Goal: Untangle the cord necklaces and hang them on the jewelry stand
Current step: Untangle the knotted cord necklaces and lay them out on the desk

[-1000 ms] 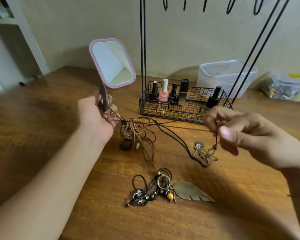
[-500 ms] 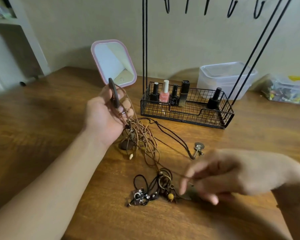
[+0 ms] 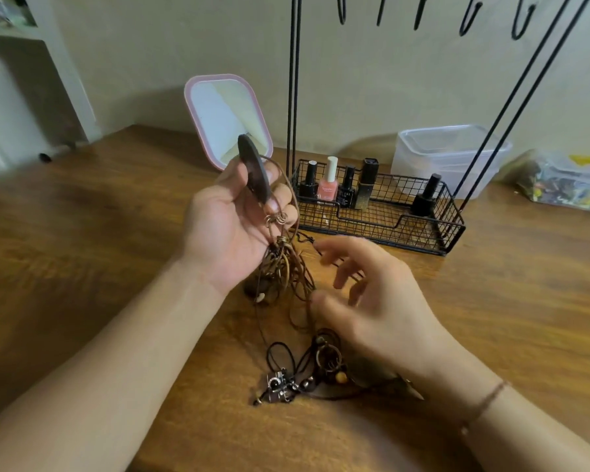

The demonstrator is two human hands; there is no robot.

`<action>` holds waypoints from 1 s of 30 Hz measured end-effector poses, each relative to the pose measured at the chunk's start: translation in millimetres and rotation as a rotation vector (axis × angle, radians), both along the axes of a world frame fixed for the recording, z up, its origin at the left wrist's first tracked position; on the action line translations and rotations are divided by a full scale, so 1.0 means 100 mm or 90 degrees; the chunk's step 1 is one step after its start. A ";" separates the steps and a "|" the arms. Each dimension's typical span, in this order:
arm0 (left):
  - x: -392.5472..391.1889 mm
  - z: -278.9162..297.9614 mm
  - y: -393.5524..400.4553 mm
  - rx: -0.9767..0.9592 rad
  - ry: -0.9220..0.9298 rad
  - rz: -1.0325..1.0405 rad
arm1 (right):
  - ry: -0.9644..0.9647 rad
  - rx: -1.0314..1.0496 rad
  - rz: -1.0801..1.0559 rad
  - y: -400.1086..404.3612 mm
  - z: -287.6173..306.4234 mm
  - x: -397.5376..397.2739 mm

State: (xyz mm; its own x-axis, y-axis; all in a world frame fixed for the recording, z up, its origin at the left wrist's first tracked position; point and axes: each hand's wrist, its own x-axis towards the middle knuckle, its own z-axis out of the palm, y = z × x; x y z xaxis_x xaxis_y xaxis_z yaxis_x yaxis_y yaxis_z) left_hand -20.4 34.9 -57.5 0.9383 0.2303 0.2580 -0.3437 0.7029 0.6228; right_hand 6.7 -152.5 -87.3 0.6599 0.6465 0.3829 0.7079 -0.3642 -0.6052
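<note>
Light: dim and warm — a yellowish cast is lying over everything.
Shadows: soft ones are falling on the wooden table (image 3: 82, 267) beside both forearms.
Glare: a dull sheen is showing on the tabletop; the mirror (image 3: 227, 120) is reflecting paler light.
Blur: the right hand (image 3: 372, 301) is smearing with motion.
Edges: the stand's rods (image 3: 511, 97) are leaning — wide-angle bending.

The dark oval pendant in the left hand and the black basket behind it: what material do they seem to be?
The dark oval pendant looks like matte brown wood, flat and dull, though this is uncertain. The black basket seems painted metal wire: a thin open grid.
</note>
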 end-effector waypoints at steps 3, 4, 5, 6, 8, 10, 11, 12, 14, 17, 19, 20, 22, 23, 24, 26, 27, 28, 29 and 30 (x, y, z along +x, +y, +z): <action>-0.02 0.01 -0.08 0.011 -0.009 -0.023 | 0.034 -0.043 -0.025 0.14 -0.05 0.02; -0.02 0.01 -0.09 0.019 -0.008 -0.028 | 0.022 -0.057 -0.018 0.18 -0.05 0.01; -0.03 0.01 -0.11 0.027 -0.004 -0.033 | 0.001 -0.062 -0.015 0.21 -0.06 -0.01; -0.03 0.00 -0.12 0.033 0.004 -0.035 | -0.020 -0.056 -0.016 0.23 -0.07 -0.03; -0.03 -0.02 -0.14 0.050 0.039 -0.020 | -0.022 0.002 -0.021 0.23 -0.08 -0.04; -0.03 -0.02 -0.16 0.063 0.090 0.009 | 0.015 0.060 -0.016 0.20 -0.07 -0.02; -0.03 -0.02 -0.16 0.059 0.117 0.021 | 0.032 0.077 -0.013 0.18 -0.07 -0.01; -0.03 -0.03 -0.16 0.049 0.143 0.030 | 0.046 0.089 -0.007 0.17 -0.05 0.00; 0.00 -0.05 -0.15 0.061 0.192 0.056 | 0.075 0.113 0.010 0.14 -0.03 0.02; 0.02 -0.09 -0.11 0.190 0.264 0.089 | 0.108 0.156 0.039 0.09 -0.01 0.04; 0.02 -0.10 -0.10 0.308 0.301 0.092 | 0.129 0.176 0.051 0.04 0.00 0.07; 0.01 -0.10 -0.10 0.377 0.307 0.090 | 0.147 0.188 0.062 0.02 0.00 0.08; -0.01 -0.10 -0.11 0.511 0.293 0.086 | 0.176 0.210 0.089 -0.01 0.02 0.10; -0.02 -0.09 -0.12 0.541 0.276 0.076 | 0.186 0.218 0.098 -0.02 0.02 0.11; -0.02 -0.09 -0.13 0.543 0.258 0.060 | 0.196 0.226 0.103 -0.03 0.02 0.12; -0.02 -0.11 -0.12 0.503 0.208 0.021 | 0.216 0.246 0.107 -0.04 0.04 0.12; -0.02 -0.12 -0.11 0.491 0.180 0.004 | 0.228 0.256 0.110 -0.04 0.04 0.13; -0.02 -0.13 -0.11 0.489 0.152 -0.009 | 0.242 0.266 0.114 -0.04 0.04 0.12; -0.01 -0.14 -0.10 0.503 0.123 -0.011 | 0.262 0.280 0.119 -0.05 0.04 0.12; -0.01 -0.15 -0.10 0.526 0.100 -0.003 | 0.292 0.300 0.124 -0.05 0.05 0.12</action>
State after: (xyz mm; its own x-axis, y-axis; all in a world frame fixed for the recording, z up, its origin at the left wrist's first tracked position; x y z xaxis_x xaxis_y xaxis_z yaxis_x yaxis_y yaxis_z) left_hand -21.7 25.4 -72.1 0.9780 0.0205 0.2077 -0.2078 0.0006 0.9782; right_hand 18.4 -157.5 -82.5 0.7114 0.6023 0.3622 0.3684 0.1192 -0.9220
